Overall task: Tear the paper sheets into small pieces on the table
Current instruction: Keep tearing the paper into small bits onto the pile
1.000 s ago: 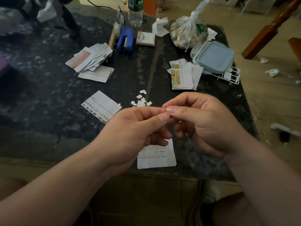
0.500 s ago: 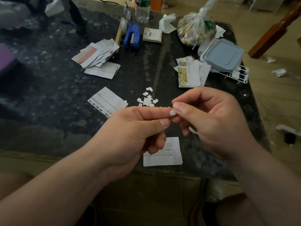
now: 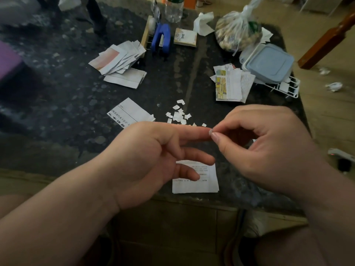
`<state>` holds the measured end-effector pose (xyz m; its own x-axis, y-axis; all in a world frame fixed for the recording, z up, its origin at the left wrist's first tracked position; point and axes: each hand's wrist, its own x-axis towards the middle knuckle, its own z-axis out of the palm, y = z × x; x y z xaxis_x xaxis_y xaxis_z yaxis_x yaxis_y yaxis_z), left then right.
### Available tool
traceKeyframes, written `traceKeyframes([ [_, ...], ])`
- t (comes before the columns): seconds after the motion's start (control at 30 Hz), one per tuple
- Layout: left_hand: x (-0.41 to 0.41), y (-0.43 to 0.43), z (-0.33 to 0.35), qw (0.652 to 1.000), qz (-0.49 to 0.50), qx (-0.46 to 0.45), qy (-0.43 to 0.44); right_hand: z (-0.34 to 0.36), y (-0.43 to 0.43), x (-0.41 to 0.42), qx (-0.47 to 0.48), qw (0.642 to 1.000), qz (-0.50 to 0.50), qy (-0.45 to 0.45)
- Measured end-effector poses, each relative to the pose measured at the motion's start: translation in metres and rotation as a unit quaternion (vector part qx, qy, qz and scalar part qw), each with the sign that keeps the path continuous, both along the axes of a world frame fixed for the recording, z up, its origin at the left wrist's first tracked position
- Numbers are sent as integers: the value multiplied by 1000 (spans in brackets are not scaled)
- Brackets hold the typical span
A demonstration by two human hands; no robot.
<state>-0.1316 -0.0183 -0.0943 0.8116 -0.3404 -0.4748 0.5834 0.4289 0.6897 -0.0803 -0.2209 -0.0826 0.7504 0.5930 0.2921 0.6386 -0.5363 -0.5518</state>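
- One dark speckled table (image 3: 57, 104) carries everything; the heap of torn bits (image 3: 178, 114) lies near its middle.
- Left hand (image 3: 149, 160) hovers on the near side of the heap, fingers loose and spread, gripping nothing. Its straight forefinger reaches to the other hand's fingertips.
- Right hand (image 3: 265, 150) hangs to the near right of the heap, thumb and forefinger pinched together on a tiny paper scrap (image 3: 210, 133).
- Knotted plastic bag (image 3: 236, 33) and blue lidded box (image 3: 269, 64) sit to the far right of the heap.
- Fanned paper stack (image 3: 117, 58) lies to the far left of the heap; a second paper stack (image 3: 230, 83) lies beyond it to the right.
- Blue tool (image 3: 161, 39) stands well beyond the heap.
- Printed sheet (image 3: 132, 112) lies just left of the heap; a folded sheet (image 3: 201, 185) lies nearer than the heap, by the table's edge, partly hidden by the left fingers.
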Motion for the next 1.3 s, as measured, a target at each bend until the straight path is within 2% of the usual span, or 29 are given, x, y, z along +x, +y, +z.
traceKeyframes([
  [0.27, 1, 2, 4, 1000, -29, -6, 7, 3, 4, -3, -66, 998, 2, -16],
  [1.3, 4, 6, 2, 996, -75, -50, 17, 0, 8, -4, -135, 991, -9, -19],
])
